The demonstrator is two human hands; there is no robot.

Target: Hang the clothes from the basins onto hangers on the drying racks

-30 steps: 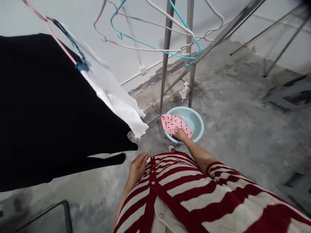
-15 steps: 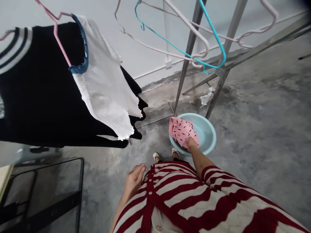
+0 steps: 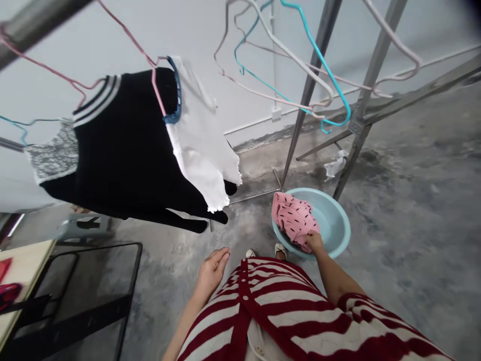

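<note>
A pink garment with small dark dashes [image 3: 295, 218] lies bunched in the left part of a light blue basin [image 3: 340, 228] on the floor. My right hand [image 3: 313, 241] is closed on the garment's near edge, its arm reaching down over the basin's rim. In front of my striped cardigan [image 3: 278, 291], my left hand [image 3: 212, 269] hovers with fingers curled together and nothing visible in them. Higher up at left, a white top with a blue neckline [image 3: 199, 135] hangs on a pink hanger [image 3: 156, 90], beside a black garment with white stripes [image 3: 120, 140].
Bare pink, white and blue hangers [image 3: 340, 93] hang at upper right by the metal rack legs [image 3: 311, 75]. A grey patterned garment [image 3: 56, 153] hangs far left. Below stand a grey stool [image 3: 80, 228] and a wooden-topped table [image 3: 35, 260] with a black frame.
My view has shifted left and up, bringing more hung clothes into sight. My right hand still holds the pink garment in the basin. The left hand is still free, fingers curled.
</note>
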